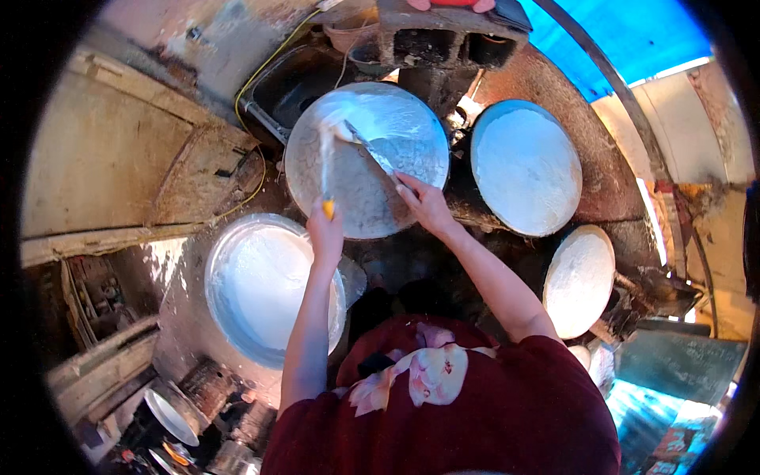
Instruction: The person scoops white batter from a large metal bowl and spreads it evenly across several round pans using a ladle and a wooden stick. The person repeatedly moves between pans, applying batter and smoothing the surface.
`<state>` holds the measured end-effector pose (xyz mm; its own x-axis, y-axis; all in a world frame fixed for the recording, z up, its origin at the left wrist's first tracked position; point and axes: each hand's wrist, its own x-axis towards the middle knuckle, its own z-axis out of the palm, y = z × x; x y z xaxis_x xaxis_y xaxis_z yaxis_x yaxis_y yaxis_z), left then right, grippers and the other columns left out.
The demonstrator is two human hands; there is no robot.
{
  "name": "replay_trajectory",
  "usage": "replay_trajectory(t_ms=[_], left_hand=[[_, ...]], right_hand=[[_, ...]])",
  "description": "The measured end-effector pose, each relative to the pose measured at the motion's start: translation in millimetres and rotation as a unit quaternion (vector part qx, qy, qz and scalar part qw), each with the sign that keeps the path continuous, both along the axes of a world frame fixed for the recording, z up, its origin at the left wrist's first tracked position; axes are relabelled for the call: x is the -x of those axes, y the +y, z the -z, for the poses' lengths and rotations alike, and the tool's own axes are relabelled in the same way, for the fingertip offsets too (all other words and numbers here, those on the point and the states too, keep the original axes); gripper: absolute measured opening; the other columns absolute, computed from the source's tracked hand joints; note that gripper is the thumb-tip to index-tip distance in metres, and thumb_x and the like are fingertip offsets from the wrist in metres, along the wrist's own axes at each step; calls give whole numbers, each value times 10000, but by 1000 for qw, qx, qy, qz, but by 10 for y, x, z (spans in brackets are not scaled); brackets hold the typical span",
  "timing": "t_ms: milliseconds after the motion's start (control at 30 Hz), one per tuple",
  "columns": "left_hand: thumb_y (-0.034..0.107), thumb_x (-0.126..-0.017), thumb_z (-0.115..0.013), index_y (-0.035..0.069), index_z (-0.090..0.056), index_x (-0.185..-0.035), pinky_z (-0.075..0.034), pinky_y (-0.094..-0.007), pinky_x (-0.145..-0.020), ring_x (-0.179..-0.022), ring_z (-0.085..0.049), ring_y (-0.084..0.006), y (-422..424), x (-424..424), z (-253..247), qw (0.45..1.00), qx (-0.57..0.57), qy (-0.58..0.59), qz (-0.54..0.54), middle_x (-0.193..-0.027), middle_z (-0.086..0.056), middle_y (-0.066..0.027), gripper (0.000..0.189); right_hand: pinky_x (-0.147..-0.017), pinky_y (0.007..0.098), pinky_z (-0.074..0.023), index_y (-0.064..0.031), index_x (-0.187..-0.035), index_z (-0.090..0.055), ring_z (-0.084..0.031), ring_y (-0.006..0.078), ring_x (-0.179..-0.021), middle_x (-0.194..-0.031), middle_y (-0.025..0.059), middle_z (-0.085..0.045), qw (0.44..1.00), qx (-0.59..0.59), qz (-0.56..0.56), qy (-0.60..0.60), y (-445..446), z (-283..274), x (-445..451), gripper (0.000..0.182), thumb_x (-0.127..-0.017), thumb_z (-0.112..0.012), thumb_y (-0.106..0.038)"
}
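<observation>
A large round griddle (362, 202) lies before me, its far part covered with a thin white smear. My left hand (326, 233) is closed on the yellow handle of a utensil (328, 206), whose pale shaft reaches up to the white smear. My right hand (424, 202) grips a long flat metal tool (374, 151), its far tip in the smear near the other utensil's end. White stuff, perhaps batter or dough, clings where the two tips meet. Below my left forearm, a wide metal basin (217, 309) holds a white mass (267, 285).
Two more round surfaces with white tops, one larger (526, 169) and one smaller (579, 282), stand to the right. A dark sink-like basin (297, 83) and concrete blocks (454, 15) are behind the griddle. A yellow cable (259, 71) hangs at the left.
</observation>
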<state>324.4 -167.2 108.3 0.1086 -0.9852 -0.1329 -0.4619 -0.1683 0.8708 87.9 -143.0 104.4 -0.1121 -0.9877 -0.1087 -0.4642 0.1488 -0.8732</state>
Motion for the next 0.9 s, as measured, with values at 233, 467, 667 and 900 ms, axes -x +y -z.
replay_trajectory(t_ms=[233,467,667,900], left_hand=[[164,-889,-573,11,-493,-1104,-479,-486,-718,-853,-609,-459,227,-300,8,986,-48,-150,57,-843,-633,-262,276],[135,-920,-574,33,-485,-1098,-394,-294,-376,-421,-502,-141,893,-806,-62,978,-175,110,-40,-599,-524,-55,224],[176,-899,-593,8,-501,-1040,-480,-401,-546,-612,-623,-344,211,-172,-45,993,42,-102,40,-679,-600,-188,238],[167,-878,-609,-22,-512,-1121,-500,-439,-698,-808,-638,-406,843,-282,-180,985,-130,-108,24,-845,-637,-241,323]], right_hand=[[-871,273,-456,-72,-1253,-601,-589,124,-952,-1112,101,-675,999,-1,-33,-13,-92,-39,11,351,-948,-568,-241],[-944,284,-444,0,-1293,-539,-590,154,-1076,-1222,126,-626,993,-13,112,-29,246,104,526,393,-952,-566,-194],[-932,298,-447,-82,-1290,-568,-593,153,-1077,-1198,138,-642,999,-17,-42,3,-53,-128,61,372,-948,-558,-227],[-878,298,-467,-161,-1319,-555,-593,157,-981,-1151,112,-653,985,-12,-170,35,-182,-143,291,368,-970,-543,-277]])
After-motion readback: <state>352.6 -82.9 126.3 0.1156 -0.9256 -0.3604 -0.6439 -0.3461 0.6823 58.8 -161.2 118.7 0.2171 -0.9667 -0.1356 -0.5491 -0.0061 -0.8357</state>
